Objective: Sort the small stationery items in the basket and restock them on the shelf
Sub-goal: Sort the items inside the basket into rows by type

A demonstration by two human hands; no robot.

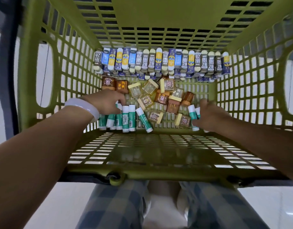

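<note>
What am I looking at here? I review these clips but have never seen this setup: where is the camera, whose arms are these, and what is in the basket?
There is no machine: one camera worn on a person's head looks down into a green basket. Along its far wall stand rows of 2B lead boxes. In the middle lies a loose heap of small amber and yellow boxes. Nearest are green-and-white glue sticks. The left hand, wearing a white bangle, touches the left cluster of sticks. The right hand grips a few more glue sticks.
</note>
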